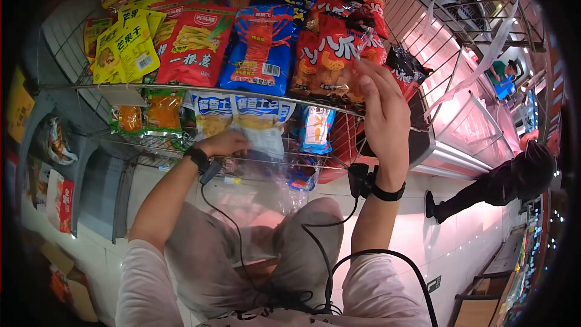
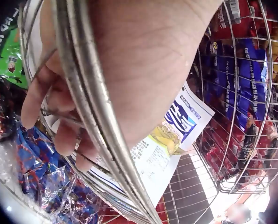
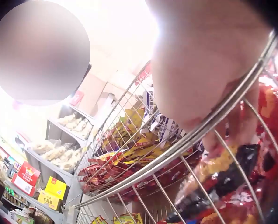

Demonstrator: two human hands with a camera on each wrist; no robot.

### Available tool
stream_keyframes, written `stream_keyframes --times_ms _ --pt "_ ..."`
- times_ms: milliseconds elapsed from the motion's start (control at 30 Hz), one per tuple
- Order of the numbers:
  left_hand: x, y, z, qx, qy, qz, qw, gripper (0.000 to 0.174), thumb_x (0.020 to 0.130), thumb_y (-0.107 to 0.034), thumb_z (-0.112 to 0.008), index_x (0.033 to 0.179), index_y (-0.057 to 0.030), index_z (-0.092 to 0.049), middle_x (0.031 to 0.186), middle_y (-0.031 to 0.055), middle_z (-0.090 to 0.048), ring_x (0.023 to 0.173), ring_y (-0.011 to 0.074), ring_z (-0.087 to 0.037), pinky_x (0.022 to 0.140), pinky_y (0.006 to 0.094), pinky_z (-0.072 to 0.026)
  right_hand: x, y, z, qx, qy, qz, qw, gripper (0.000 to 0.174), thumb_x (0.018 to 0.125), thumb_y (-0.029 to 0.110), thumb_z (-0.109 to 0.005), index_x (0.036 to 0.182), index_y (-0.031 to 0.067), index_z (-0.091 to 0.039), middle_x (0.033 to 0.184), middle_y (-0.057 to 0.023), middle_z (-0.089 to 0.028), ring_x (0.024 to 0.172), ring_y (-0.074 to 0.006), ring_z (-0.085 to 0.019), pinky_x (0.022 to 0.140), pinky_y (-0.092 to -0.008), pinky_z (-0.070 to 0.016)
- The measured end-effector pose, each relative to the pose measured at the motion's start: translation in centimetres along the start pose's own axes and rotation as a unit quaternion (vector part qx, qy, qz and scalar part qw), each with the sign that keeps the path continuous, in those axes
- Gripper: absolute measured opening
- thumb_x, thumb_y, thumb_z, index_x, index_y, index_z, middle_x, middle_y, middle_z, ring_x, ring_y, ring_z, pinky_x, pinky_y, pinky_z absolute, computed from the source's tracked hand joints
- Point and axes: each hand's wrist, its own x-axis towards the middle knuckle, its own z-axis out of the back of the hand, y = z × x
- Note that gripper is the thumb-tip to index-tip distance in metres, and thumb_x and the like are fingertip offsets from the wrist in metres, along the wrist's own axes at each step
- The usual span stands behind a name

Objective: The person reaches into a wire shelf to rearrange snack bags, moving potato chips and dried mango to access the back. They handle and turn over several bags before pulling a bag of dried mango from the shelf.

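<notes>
My right hand (image 1: 387, 109) reaches over the upper wire basket's front rim, its fingers extended against the red snack bags (image 1: 336, 54) at the right end. In the right wrist view the fingertips lie at a shiny red, black and orange bag (image 3: 218, 177), partly behind the rim. Lower down, my left hand (image 1: 225, 144) is at the lower basket, beside white and blue potato snack bags (image 1: 257, 121). The left wrist view shows its fingers (image 2: 34, 105) bent behind the wires, with a white bag (image 2: 164, 144) beyond the palm; I cannot tell whether they grip anything.
Yellow dried mango bags (image 1: 130, 51), a red bag (image 1: 196, 45) and a blue bag (image 1: 259, 48) fill the upper basket (image 1: 206, 89). Orange bags (image 1: 163, 112) lie below. Grey shelving (image 1: 103, 188) stands left. A person in dark clothes (image 1: 520, 175) is at right. Cables hang from both wrists.
</notes>
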Motion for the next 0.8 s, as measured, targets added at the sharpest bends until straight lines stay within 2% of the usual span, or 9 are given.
stream_keyframes --times_ms 167,233,333,400,500,600,633,733,800 --pt "-0.4 0.2 -0.2 -0.010 -0.014 -0.009 1.000 0.043 0.100 -0.042 -0.057 0.088 -0.0042 -0.074 0.078 0.0063 -0.069 0.072 0.0156 -0.064 0.067 0.0331 -0.0503 -0.3 -0.7 -0.6 0.078 -0.084 0.024 0.993 0.024 0.100 0.016 -0.056 0.115 0.0033 -0.071 0.115 -0.0108 -0.070 0.101 -0.0265 -0.068 0.084 -0.0345 -0.0531" --pt "-0.8 -0.6 0.2 0.025 -0.008 -0.003 1.000 0.041 0.100 -0.040 -0.058 0.089 -0.0044 -0.074 0.078 0.0054 -0.069 0.073 0.0152 -0.064 0.068 0.0330 -0.0502 -0.6 -0.9 -0.5 0.062 -0.143 0.091 0.984 0.016 0.093 0.005 -0.067 0.107 0.0027 -0.074 0.110 -0.0110 -0.072 0.096 -0.0200 -0.069 0.080 -0.0294 -0.0537" --pt "-0.5 0.1 0.0 -0.015 0.007 0.007 1.000 0.045 0.100 -0.047 -0.058 0.091 -0.0049 -0.073 0.080 0.0027 -0.066 0.073 0.0124 -0.060 0.067 0.0293 -0.0490 -1.3 -0.7 -0.5 0.135 -0.137 0.025 0.981 0.018 0.085 -0.004 -0.073 0.100 0.0028 -0.076 0.107 -0.0105 -0.073 0.092 -0.0151 -0.068 0.077 -0.0258 -0.0533" --pt "-0.5 0.3 -0.2 -0.005 0.004 0.000 1.000 0.044 0.099 -0.046 -0.058 0.091 -0.0049 -0.073 0.080 0.0026 -0.066 0.073 0.0122 -0.060 0.066 0.0292 -0.0484 -1.7 -1.4 -0.5 0.144 -0.140 0.041 0.979 0.018 0.084 -0.005 -0.073 0.100 0.0026 -0.075 0.104 -0.0085 -0.072 0.088 -0.0129 -0.067 0.076 -0.0238 -0.0521" --pt "0.0 0.8 0.1 0.012 -0.004 -0.008 1.000 0.041 0.099 -0.043 -0.059 0.091 -0.0050 -0.073 0.080 0.0026 -0.066 0.073 0.0120 -0.060 0.066 0.0291 -0.0479 -2.3 -2.2 0.1 0.144 -0.248 0.042 0.957 0.017 0.087 -0.006 -0.071 0.103 0.0011 -0.070 0.094 -0.0055 -0.067 0.084 -0.0116 -0.064 0.074 -0.0236 -0.0512" --pt "-0.1 1.2 0.1 0.016 -0.002 -0.010 1.000 0.040 0.099 -0.042 -0.060 0.092 -0.0047 -0.073 0.080 0.0027 -0.067 0.074 0.0121 -0.060 0.067 0.0293 -0.0481 -3.0 -2.8 2.1 0.161 -0.350 -0.012 0.923 0.013 0.092 -0.001 -0.068 0.105 0.0020 -0.067 0.102 -0.0056 -0.065 0.085 -0.0120 -0.062 0.072 -0.0268 -0.0501" --pt "-0.1 1.2 0.1 0.022 0.002 -0.013 1.000 0.040 0.098 -0.041 -0.060 0.092 -0.0045 -0.073 0.080 0.0028 -0.067 0.075 0.0122 -0.060 0.068 0.0293 -0.0482 -3.1 -3.0 2.9 0.160 -0.348 -0.013 0.924 0.013 0.092 -0.001 -0.068 0.105 0.0020 -0.067 0.102 -0.0056 -0.065 0.085 -0.0120 -0.062 0.072 -0.0268 -0.0501" --pt "-0.2 0.9 0.0 0.004 -0.005 -0.013 1.000 0.038 0.098 -0.038 -0.059 0.091 -0.0033 -0.073 0.079 0.0068 -0.070 0.075 0.0173 -0.065 0.071 0.0336 -0.0503 -3.1 -3.2 4.3 -0.012 -0.313 -0.014 0.949 0.013 0.094 0.001 -0.065 0.106 0.0047 -0.068 0.101 -0.0070 -0.065 0.088 -0.0166 -0.064 0.073 -0.0289 -0.0507" --pt "-0.2 0.8 0.0 0.005 -0.003 -0.017 1.000 0.038 0.098 -0.038 -0.060 0.091 -0.0030 -0.073 0.079 0.0067 -0.070 0.075 0.0170 -0.065 0.071 0.0335 -0.0503 -3.2 -3.4 4.3 -0.123 -0.206 0.026 0.970 0.017 0.094 0.001 -0.063 0.107 0.0085 -0.069 0.100 -0.0091 -0.064 0.089 -0.0225 -0.064 0.073 -0.0326 -0.0515"
